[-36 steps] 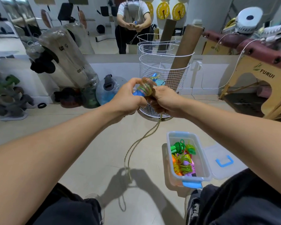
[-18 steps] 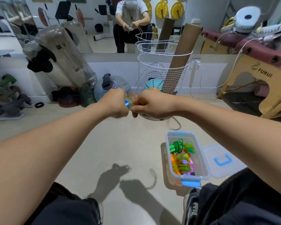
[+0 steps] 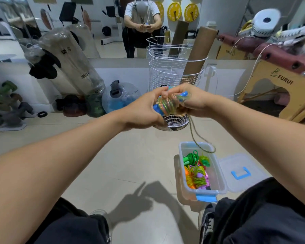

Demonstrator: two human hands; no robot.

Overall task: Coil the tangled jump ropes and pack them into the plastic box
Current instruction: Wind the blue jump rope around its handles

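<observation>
Count by kind, head view. Hands: two — left hand (image 3: 144,110) and right hand (image 3: 195,103), both gripping one jump rope (image 3: 167,104) with blue handles. Plastic box (image 3: 218,173): one, open, on the floor. Coiled ropes inside (image 3: 197,171): several, green, orange, yellow and purple — exact number cannot be told. Box lid (image 3: 245,173): one, beside the box. Wire baskets (image 3: 174,74): one on the floor, further ones in the mirror. Cardboard tubes (image 3: 199,51): one in the basket. Shoes (image 3: 207,224): one clearly visible.
</observation>
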